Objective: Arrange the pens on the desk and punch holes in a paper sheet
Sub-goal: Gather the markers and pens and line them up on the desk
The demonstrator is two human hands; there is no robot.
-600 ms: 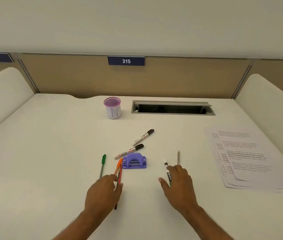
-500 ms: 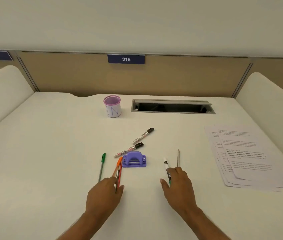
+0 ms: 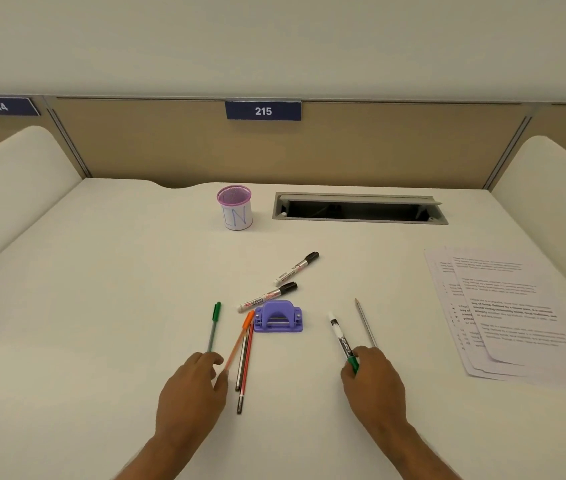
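Two hands low on the desk (image 3: 84, 306) — your right hand (image 3: 373, 382) pinches the green-capped marker (image 3: 342, 339); your left hand (image 3: 190, 393), fingers loose, touches the orange pen (image 3: 238, 341) beside the purple hole punch (image 3: 278, 317). Paper sheets (image 3: 517, 317) far right.

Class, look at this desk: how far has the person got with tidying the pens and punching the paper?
Done: nothing visibly; the pen cup looks empty. In hand: the right hand has a grip on the green-capped marker; the left hand touches the green pen. Left: the black markers, the purple hole punch and the paper stack lie untouched.
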